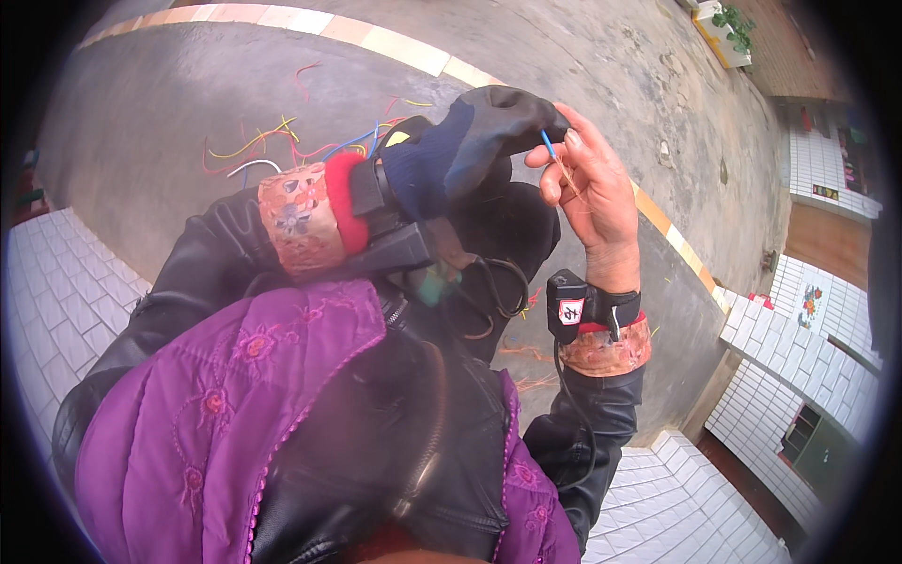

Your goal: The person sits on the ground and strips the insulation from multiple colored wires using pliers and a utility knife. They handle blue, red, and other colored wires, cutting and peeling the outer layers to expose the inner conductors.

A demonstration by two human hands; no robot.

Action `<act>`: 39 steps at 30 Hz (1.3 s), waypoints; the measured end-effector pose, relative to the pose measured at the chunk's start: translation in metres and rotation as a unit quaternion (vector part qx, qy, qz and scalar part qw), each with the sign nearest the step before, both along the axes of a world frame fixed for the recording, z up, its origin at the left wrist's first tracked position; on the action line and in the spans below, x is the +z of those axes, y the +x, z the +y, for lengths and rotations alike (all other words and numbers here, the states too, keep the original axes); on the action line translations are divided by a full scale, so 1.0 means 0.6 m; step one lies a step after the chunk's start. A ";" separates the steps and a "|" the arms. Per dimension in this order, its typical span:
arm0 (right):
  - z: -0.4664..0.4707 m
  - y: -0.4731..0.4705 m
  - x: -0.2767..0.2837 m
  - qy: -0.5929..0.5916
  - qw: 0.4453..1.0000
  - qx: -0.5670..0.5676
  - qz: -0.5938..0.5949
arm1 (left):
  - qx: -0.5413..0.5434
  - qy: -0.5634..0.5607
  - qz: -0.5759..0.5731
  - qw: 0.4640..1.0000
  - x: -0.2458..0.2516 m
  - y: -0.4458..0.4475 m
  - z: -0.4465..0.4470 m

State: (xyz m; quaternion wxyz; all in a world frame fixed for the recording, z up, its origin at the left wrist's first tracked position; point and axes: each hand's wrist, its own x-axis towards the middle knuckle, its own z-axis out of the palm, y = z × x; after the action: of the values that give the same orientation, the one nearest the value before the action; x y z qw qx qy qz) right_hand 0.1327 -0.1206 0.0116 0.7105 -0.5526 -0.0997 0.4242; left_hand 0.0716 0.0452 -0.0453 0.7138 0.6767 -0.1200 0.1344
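My left hand (pixel 486 144), in a dark blue and black glove, pinches a blue insulated wire (pixel 547 143) at its fingertips. Thin copper strands (pixel 566 175) trail from the wire's lower end. My bare right hand (pixel 599 180) is close against the gloved fingertips, its fingers bent around the strands. Whether those fingers grip the strands is unclear. Below the glove, near my lap, are dark looped handles (pixel 518 299), perhaps of scissors; the rest of that tool is blurred or hidden.
Red, yellow and blue wire pieces (pixel 285 137) lie scattered on the concrete floor (pixel 176 92), beside a white piece (pixel 254 164). Loose copper strands (pixel 532 381) are on the floor between my arms. A white-tiled structure (pixel 789 352) stands at the right, and a planter (pixel 724 39) at the upper right.
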 end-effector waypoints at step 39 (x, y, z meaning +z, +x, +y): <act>-0.040 -0.050 0.005 -0.044 0.981 -0.108 -0.155 | -0.058 -0.120 -0.009 0.991 -0.024 0.014 -0.017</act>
State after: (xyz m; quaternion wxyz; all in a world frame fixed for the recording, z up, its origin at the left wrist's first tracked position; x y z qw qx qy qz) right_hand 0.1028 -0.1445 0.0149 0.7032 -0.6498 -0.1289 0.2581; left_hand 0.0799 0.0353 -0.0599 0.7954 0.5766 -0.1486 0.1128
